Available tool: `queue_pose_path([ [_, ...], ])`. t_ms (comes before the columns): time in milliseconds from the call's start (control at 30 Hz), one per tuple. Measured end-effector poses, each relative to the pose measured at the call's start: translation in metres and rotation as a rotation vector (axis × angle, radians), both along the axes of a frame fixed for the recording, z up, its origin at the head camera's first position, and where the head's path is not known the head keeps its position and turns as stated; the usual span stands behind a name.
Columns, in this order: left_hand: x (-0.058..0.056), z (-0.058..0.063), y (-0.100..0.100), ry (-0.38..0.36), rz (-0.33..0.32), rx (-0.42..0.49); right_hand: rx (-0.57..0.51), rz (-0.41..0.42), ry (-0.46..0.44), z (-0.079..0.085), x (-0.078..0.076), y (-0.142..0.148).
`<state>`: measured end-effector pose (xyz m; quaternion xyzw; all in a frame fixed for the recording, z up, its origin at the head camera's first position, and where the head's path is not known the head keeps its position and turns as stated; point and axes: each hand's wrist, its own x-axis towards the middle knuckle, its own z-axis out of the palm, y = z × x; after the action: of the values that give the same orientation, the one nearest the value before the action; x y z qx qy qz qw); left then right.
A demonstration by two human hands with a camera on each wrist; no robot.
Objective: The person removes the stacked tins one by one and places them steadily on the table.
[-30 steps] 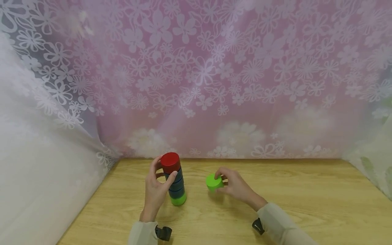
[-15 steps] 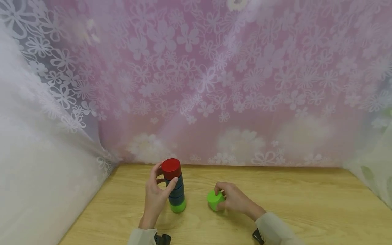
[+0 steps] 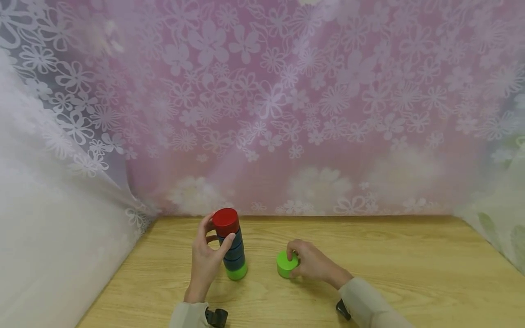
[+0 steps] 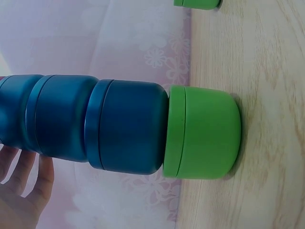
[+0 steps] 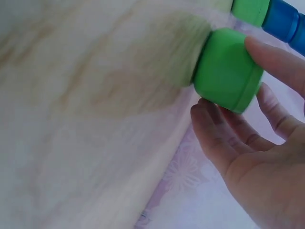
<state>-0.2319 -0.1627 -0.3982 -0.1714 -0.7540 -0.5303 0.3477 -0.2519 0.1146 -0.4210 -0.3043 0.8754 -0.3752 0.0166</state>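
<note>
A tower of small round lidded jars stands upright on the table: a green jar point(image 3: 237, 272) at the bottom, three blue jars point(image 3: 234, 253) above it and a red jar point(image 3: 226, 220) on top. My left hand point(image 3: 204, 264) holds the tower near its top, thumb on the near side and fingers round the far side. In the left wrist view, the lowest blue jar point(image 4: 131, 126) sits on the green jar point(image 4: 205, 133). To the right, my right hand point(image 3: 315, 264) grips another green jar point(image 3: 284, 265), apart from the tower and down at the table.
The wood-grain table point(image 3: 389, 259) runs back to a pink flowered cloth point(image 3: 262, 136). A white cloth point(image 3: 53, 218) hangs along the left side and a pale leafy one point(image 3: 498, 218) along the right. Each wrist wears a black device point(image 3: 217, 317).
My right hand has lowered the separate green jar to the table. My left hand keeps its hold on the tower. The head view has tilted slightly.
</note>
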Motion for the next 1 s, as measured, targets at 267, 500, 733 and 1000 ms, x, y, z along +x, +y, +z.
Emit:
queue_pose_path([
  [267,0.001,0.002,0.002,-0.012,0.008,-0.006,-0.068,-0.035,-0.025,0.025,-0.002,0.003],
  [500,0.002,0.003,0.002,-0.008,0.005,-0.019,-0.199,-0.079,0.022,0.046,-0.002,-0.005],
  [733,0.003,0.004,0.0,-0.074,-0.012,-0.019,-0.3,-0.1,0.078,0.06,-0.001,-0.02],
  [1000,0.003,0.004,-0.007,-0.179,-0.064,-0.064,-0.399,-0.082,0.066,0.074,0.0,-0.036],
])
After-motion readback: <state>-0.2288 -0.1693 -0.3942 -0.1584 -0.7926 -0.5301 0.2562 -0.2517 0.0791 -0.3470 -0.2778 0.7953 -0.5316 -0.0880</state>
